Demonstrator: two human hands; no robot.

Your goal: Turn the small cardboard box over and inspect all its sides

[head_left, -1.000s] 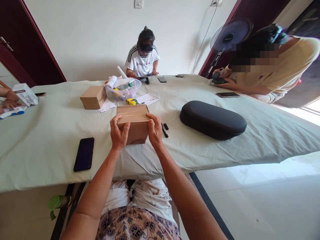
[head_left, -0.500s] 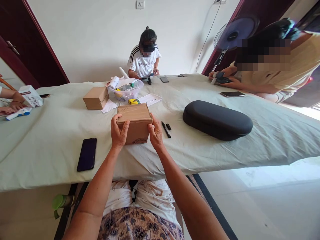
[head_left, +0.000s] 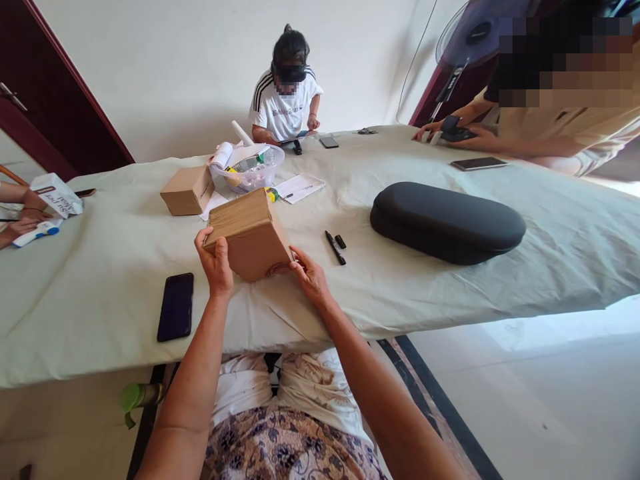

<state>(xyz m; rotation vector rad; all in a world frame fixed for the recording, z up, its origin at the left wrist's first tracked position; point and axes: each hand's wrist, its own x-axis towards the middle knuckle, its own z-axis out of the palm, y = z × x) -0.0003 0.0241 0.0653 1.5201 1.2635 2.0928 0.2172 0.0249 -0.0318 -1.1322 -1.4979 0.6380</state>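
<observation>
Brown cardboard box (head_left: pixel 250 250), held tilted between half-closed left hand (head_left: pixel 216 267) and right hand (head_left: pixel 311 279), black marker (head_left: pixel 335 249) laid nearby on desk (head_left: pixel 400 293).

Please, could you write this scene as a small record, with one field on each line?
held thing: cardboard box, tilted
left hand: grips its upper left corner
right hand: grips its lower right corner
right side: black marker pen, black cap beside it; dark zip case
left side: smartphone
behind: second cardboard box, plastic basin
surface: pale green cloth
</observation>
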